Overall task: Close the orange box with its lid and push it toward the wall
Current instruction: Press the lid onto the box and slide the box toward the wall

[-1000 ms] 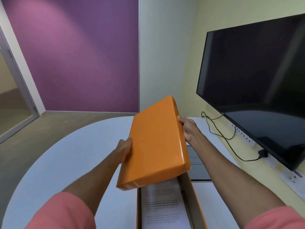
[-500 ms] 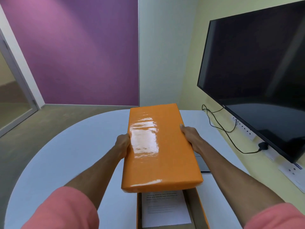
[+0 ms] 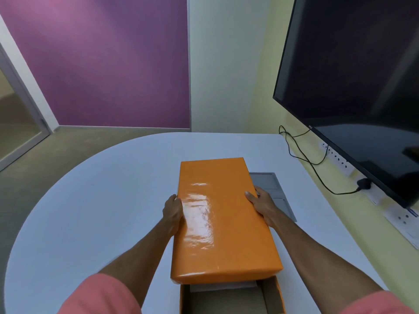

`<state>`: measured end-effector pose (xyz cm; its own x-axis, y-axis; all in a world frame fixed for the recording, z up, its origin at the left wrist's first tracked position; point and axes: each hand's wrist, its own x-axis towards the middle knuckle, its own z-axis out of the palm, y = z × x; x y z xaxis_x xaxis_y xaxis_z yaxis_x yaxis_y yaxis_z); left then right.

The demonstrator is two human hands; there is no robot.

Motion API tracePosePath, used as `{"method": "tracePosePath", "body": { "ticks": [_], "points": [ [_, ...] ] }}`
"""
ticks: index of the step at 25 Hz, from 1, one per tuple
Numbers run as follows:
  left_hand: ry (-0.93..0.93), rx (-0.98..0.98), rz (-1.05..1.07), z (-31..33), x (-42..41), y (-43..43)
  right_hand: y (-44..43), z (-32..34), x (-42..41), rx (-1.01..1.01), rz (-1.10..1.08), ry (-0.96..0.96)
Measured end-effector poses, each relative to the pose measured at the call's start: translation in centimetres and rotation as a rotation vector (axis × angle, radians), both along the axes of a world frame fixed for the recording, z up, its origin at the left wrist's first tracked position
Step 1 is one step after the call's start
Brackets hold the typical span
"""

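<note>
Lid (image 3: pixel 223 220) lower now, over box (image 3: pixel 269 295).

Lid (image 3: pixel 223 220): glossy orange, white glare streaks left of centre. Box (image 3: pixel 271 295) at 6 o'clock: orange outside, brown cardboard inside, white paper (image 3: pixel 223 287) showing. Table (image 3: pixel 95 200): pale blue-white. Sleeves (image 3: pixel 99 295): salmon pink. Far wall (image 3: pixel 108 60) at 11 o'clock: purple. Side wall (image 3: pixel 267 87) at 1 o'clock: pale yellow. TV screen (image 3: pixel 353 75): black. Cable (image 3: pixel 310 164): black.

On the desk (image 3: pixel 95 200) the lid (image 3: pixel 217 218) lies over the far part of the box (image 3: pixel 271 295), between both hands, with the screen (image 3: pixel 362 75) to the right.
</note>
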<state>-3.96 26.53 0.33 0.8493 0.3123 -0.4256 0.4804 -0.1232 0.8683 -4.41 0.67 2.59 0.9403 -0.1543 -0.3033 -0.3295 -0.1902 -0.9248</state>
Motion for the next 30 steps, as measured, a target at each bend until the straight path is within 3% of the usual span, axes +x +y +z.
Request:
{"method": "tracePosePath", "body": {
  "ticks": [12, 23, 30],
  "points": [
    [0.074, 0.018, -0.127, -3.0, -1.4, -2.0, -2.0, -4.5, -1.1, -0.047, 0.037, 0.124],
    [0.012, 0.058, -0.139, -4.5, -6.2, -1.5, -1.9, -6.1, -5.7, -0.073, 0.047, 0.11],
    [-0.01, 0.099, -0.229, -4.6, -9.9, -1.4, -1.3, -5.8, -9.3, -0.266, 0.063, 0.138]
  ]
}}
